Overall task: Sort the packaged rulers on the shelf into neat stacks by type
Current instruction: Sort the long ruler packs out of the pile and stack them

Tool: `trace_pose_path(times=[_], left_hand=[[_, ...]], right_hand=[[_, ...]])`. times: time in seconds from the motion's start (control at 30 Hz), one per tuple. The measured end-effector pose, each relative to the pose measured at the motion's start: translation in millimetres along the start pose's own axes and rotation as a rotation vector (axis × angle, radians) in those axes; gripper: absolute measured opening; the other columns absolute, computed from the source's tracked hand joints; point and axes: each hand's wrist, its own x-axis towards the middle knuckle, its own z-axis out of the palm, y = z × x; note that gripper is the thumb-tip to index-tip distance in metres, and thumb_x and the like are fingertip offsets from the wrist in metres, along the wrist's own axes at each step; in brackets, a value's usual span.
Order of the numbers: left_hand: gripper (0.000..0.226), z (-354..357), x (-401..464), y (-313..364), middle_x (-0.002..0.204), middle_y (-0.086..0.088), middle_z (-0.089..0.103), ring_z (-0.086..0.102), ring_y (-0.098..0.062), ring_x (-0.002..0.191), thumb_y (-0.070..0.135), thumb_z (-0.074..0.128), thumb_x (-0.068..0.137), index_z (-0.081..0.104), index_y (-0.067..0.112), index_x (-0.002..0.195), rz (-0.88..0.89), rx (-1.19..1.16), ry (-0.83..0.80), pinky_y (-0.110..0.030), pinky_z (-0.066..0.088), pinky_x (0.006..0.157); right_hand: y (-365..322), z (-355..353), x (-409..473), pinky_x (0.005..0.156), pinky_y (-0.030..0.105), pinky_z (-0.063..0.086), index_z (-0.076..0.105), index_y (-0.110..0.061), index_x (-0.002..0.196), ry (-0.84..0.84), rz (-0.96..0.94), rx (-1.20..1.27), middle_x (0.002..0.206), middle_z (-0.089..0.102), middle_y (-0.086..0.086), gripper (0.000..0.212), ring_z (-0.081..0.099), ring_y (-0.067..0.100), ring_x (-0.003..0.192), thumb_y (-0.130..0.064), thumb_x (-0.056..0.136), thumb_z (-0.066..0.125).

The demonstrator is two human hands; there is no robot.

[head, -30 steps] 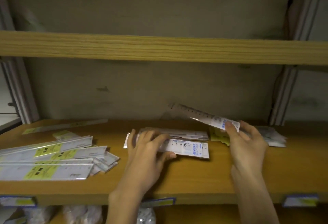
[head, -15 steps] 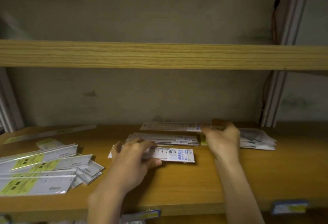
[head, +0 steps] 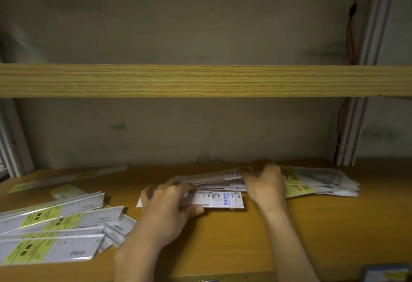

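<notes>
- Wooden shelf (head: 289, 237) runs the full width under a second wooden board (head: 200, 81), with a stained grey wall (head: 200, 136) behind; metal uprights stand at the left and right back corners.
- Bare wood lies open along the front edge between the two forearms and across the whole front right corner; a bare strip also runs along the back edge at the middle.
- Left hand (head: 167, 212) rests on the blue-labelled ruler pack (head: 219, 200) near the middle of the shelf, fingers curled over its far edge and thumb against its near edge, gripping it.
- Right hand (head: 263, 181) sits just behind and to the right, its fingers curled onto the right end of a fanned stack of blue-labelled rulers (head: 209, 179); how many lie in that stack cannot be told.
- Yellow-labelled long rulers (head: 51, 232) spread loosely at the front left corner, about four large packs visible, overlapping and running off the left edge.
- One more long ruler (head: 71, 178) lies alone near the back left edge, and one small yellow-labelled pack (head: 66, 192) just in front of it.
- Clear packets with yellow labels (head: 318, 181) are heaped right of the right hand, count unclear.
- One price tag (head: 385, 274) shows at the front right edge.
</notes>
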Motion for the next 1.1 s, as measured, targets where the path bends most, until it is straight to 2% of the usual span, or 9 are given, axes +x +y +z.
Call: trace_pose_path(times=[0.2,0.33,0.43,0.5,0.6,0.7,0.8,0.93,1.1], left_hand=[[0.04,1.7,1.3,1.1,0.138,0.018,0.041,0.03,-0.01,0.133,0.053,0.058,0.087,0.05,0.042,0.124,0.006,-0.039,0.015,-0.038,0.006,0.111],[0.04,2.6,2.9,2.2,0.137,0.017,0.042,0.031,-0.01,0.132,0.053,0.057,0.087,0.05,0.041,0.125,0.004,-0.048,0.03,-0.039,0.009,0.111],[0.042,1.5,3.8,4.5,0.135,0.015,0.044,0.033,-0.011,0.131,0.054,0.056,0.087,0.05,0.04,0.127,0.016,-0.038,0.055,-0.04,0.011,0.111],[0.044,0.4,4.6,7.7,0.135,0.014,0.044,0.032,-0.011,0.13,0.054,0.054,0.089,0.048,0.041,0.13,0.023,-0.016,0.082,-0.04,0.013,0.112],[0.044,1.7,6.4,13.2,0.135,0.013,0.046,0.034,-0.013,0.129,0.054,0.053,0.089,0.048,0.041,0.13,0.041,-0.014,0.131,-0.04,0.019,0.112],[0.044,4.3,6.4,18.0,0.135,0.012,0.048,0.036,-0.014,0.127,0.052,0.055,0.089,0.05,0.039,0.13,0.06,-0.043,0.162,-0.042,0.025,0.111],[0.043,4.9,6.6,19.6,0.135,0.01,0.049,0.037,-0.015,0.127,0.048,0.057,0.089,0.051,0.036,0.13,0.071,-0.068,0.181,-0.044,0.027,0.11],[0.046,5.1,7.9,18.8,0.136,0.008,0.049,0.037,-0.018,0.128,0.046,0.061,0.088,0.05,0.037,0.132,0.103,-0.071,0.238,-0.04,0.027,0.11],[0.056,2.1,4.0,14.0,0.146,0.008,0.036,0.023,-0.015,0.137,0.045,0.061,0.088,0.04,0.038,0.139,0.095,-0.031,0.286,-0.036,0.02,0.115]], right_hand=[[-2.2,-1.9,-5.9,0.069,0.025,0.034,0.068,-0.014,0.095,0.026,-0.029,-0.076,0.101,0.069,0.008,0.024,0.061,0.033,0.099,-0.036,0.087,0.067],[-7.4,-12.6,-10.7,0.073,0.024,0.034,0.067,-0.021,0.08,-0.012,-0.079,0.015,0.087,0.066,0.001,0.012,0.059,0.029,0.102,-0.031,0.088,0.068],[-9.6,-27.5,-13.5,0.07,0.025,0.041,0.066,-0.022,0.072,-0.123,-0.099,0.05,0.076,0.066,-0.008,0.019,0.063,0.018,0.088,-0.034,0.086,0.07],[-11.2,-37.9,-14.7,0.062,0.023,0.046,0.07,-0.019,0.079,-0.249,-0.059,0.075,0.072,0.068,-0.008,0.017,0.063,0.008,0.07,-0.035,0.085,0.07],[-12.3,-45.2,-17.8,0.045,0.011,0.04,0.067,-0.015,0.096,-0.378,0.022,0.119,0.069,0.07,0.0,0.014,0.055,-0.005,0.043,-0.025,0.086,0.071],[-11.4,-44.4,-20.6,0.042,0.009,0.039,0.065,-0.013,0.1,-0.36,0.066,0.213,0.07,0.071,0.004,0.014,0.052,-0.006,0.039,-0.011,0.087,0.069],[-11.2,-44.3,-22.3,0.039,0.008,0.037,0.064,-0.013,0.097,-0.327,0.064,0.282,0.057,0.064,-0.002,0.011,0.05,-0.006,0.036,-0.009,0.087,0.068],[-12.0,-41.0,-24.2,0.045,0.011,0.043,0.066,-0.014,0.093,-0.27,0.091,0.371,0.068,0.069,0.004,0.01,0.058,-0.002,0.048,-0.006,0.087,0.068],[-6.7,-38.6,-19.2,0.067,0.029,0.052,0.063,-0.016,0.096,-0.111,0.199,0.423,0.08,0.069,0.004,0.014,0.064,0.015,0.073,-0.007,0.087,0.068]])
